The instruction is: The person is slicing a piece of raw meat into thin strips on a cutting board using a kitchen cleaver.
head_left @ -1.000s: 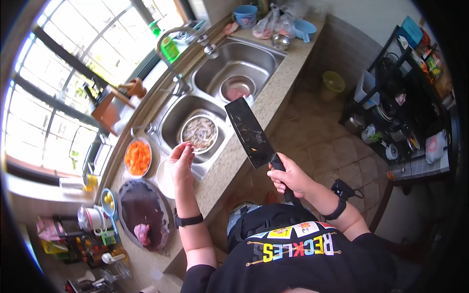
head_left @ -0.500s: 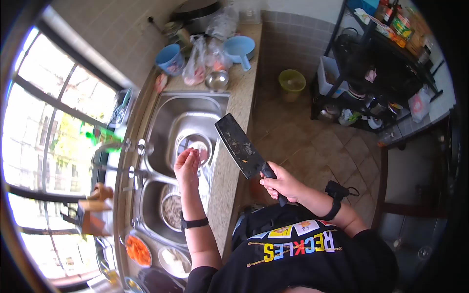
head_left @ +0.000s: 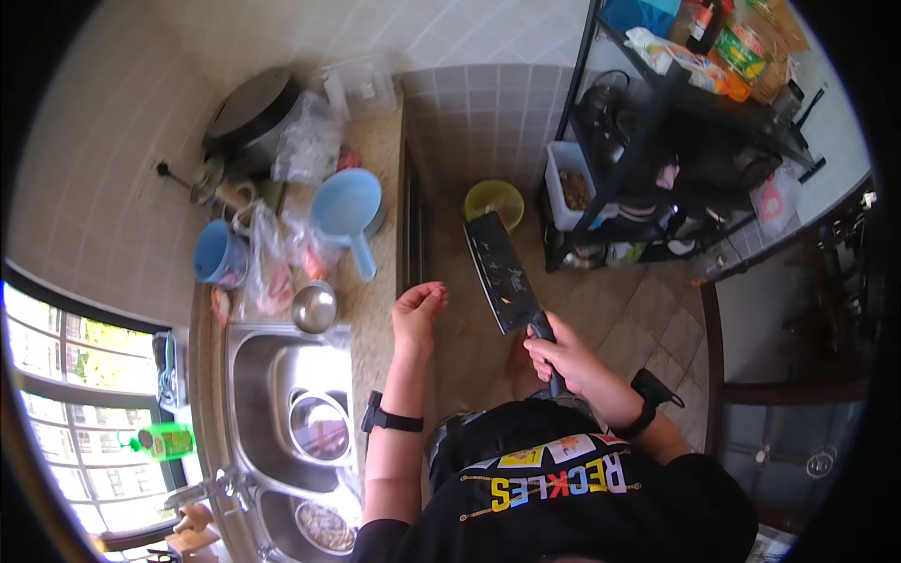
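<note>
My right hand (head_left: 563, 355) is wrapped round the black handle of a cleaver (head_left: 505, 274). The dark blade points up and to the left, with small bits stuck to it. My left hand (head_left: 416, 317) is closed in a pinch just past the counter's edge, to the left of the blade and apart from it. Something small and pinkish may be between its fingertips, too small to name. Below and left of it, a metal bowl (head_left: 319, 427) stands in the steel sink (head_left: 253, 375).
On the counter (head_left: 375, 141) are a blue dipper (head_left: 345, 202), a blue cup (head_left: 221, 255), plastic bags (head_left: 270, 272) and a small metal bowl (head_left: 314, 307). A green bin (head_left: 495, 199) stands on the floor near a black shelf rack (head_left: 648, 141). A second basin holds another bowl (head_left: 326, 525).
The view has swung right, away from the window. My left hand has moved from above the sink to beyond the counter's edge, still pinched. The cleaver stays in my right hand.
</note>
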A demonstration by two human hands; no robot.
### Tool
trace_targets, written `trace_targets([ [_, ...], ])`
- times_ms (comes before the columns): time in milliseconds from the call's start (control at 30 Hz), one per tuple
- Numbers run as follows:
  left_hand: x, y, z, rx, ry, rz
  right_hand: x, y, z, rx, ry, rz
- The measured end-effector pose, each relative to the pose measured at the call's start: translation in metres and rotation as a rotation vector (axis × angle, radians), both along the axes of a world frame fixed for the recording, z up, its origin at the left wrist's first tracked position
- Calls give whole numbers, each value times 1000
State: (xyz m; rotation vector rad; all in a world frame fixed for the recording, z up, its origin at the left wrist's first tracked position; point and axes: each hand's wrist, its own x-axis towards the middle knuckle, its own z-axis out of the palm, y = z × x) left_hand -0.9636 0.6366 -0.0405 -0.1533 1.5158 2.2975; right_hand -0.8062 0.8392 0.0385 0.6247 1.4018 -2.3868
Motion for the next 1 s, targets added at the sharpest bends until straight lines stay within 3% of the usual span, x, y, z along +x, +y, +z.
trace_targets([
  [200,-100,129,-37,21,-101,-28,-63,119,-3,138,-36,-108],
  [400,-196,219,-87,8,-223,-61,-117,186,1,185,-21,-152],
  [733,-343,322,-167,-17,-509,-205,-226,239,-23,213,-255,-290],
  [1000,-398,355,-236,-80,-658,-225,-314,259,-41,259,-299,-355],
])
